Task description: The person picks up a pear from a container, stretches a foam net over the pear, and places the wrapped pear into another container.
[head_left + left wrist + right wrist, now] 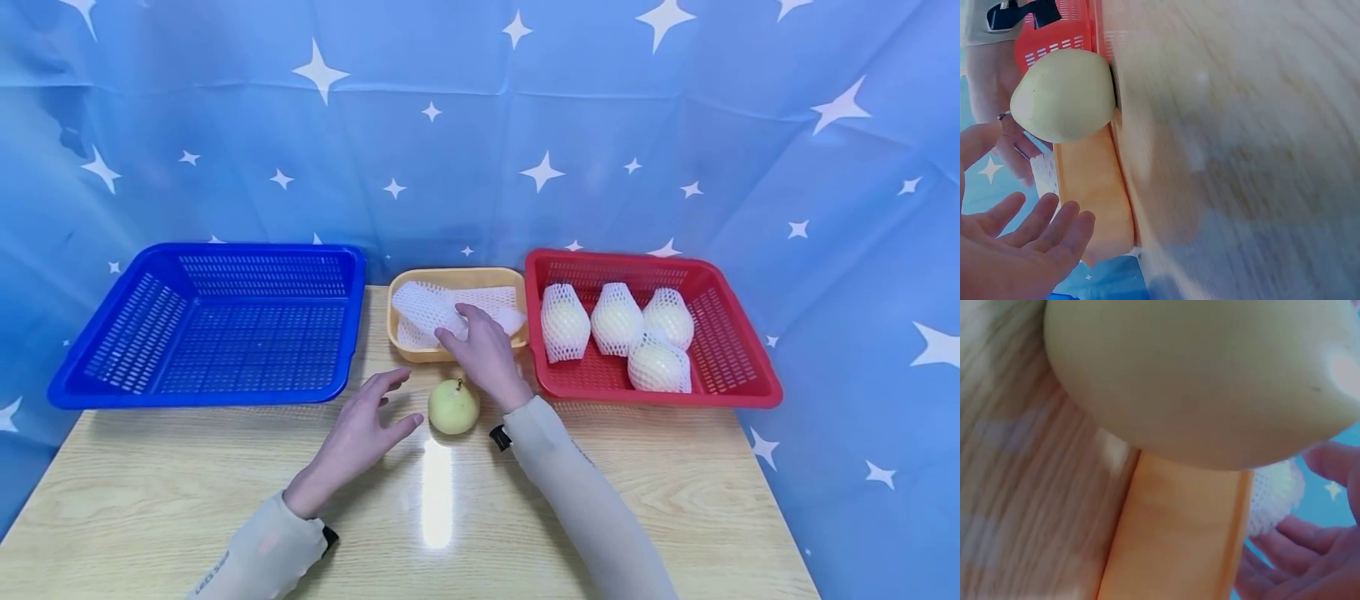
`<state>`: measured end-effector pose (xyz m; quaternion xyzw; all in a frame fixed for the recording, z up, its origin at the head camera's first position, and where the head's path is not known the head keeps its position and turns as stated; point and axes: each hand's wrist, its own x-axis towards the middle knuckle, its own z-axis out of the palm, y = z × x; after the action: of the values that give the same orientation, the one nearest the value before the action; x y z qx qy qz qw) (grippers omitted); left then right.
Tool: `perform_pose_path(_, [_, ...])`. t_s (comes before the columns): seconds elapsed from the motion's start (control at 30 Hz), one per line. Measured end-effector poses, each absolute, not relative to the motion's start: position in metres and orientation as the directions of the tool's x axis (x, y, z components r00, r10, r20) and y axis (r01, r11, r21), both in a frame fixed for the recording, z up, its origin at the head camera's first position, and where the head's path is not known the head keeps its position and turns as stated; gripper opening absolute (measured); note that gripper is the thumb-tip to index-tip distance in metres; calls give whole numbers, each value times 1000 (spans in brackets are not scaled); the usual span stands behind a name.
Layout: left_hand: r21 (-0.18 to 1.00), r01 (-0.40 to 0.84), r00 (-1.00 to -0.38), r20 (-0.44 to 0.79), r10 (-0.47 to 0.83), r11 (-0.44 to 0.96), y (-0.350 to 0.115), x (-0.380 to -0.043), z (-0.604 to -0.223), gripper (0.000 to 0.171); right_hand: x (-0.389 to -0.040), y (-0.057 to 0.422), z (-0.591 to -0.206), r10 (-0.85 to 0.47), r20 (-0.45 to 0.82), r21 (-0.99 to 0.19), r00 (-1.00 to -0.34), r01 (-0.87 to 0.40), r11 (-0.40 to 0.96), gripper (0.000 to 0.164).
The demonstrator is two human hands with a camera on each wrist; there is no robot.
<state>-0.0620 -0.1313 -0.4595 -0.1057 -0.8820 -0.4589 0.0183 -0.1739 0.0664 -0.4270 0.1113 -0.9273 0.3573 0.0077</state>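
A bare, pale yellow-green pear (453, 407) stands on the table with its stem up, between the two hands. My left hand (365, 425) is just left of it, fingers spread and apart from the pear; its loosely bent fingers (1054, 228) show in the left wrist view. Over the small tan basket (420, 356), my right hand (487, 350) reaches in from the front. Its thumb and fingers stand apart at the white foam net sleeves (423, 307). In the right wrist view the pear (1191, 381) covers much of the scene, and a sleeve edge (1275, 494) lies near the fingertips.
A red basket (750, 367) at the right holds several pears in foam nets (617, 321). At the left stands a blue basket (206, 398). A blue star-patterned cloth (480, 125) hangs behind the wooden table (225, 467).
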Motion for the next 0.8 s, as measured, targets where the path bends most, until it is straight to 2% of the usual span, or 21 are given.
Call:
perform_pose_path(0.2, [811,199,-978,125,170,551,-133,-62,-459,65,-175,66,-434,-169,171,-664,-971,-240,708,29])
perform_pose_path(0.3, [806,202,-978,132,164,556,-133,-62,-459,63,-173,66,-434,-145,219,-680,-965,-258,686,22])
perform_pose_path(0.53, [796,254,-967,203,153,549,-131,-63,-459,59,-163,72,-427,-80,295,-756,-952,-284,590,21])
perform_pose_path(0.8, [804,385,-916,392,82,453,-122,-66,-452,51,-143,81,-411,-44,326,-868,-945,-317,383,21])
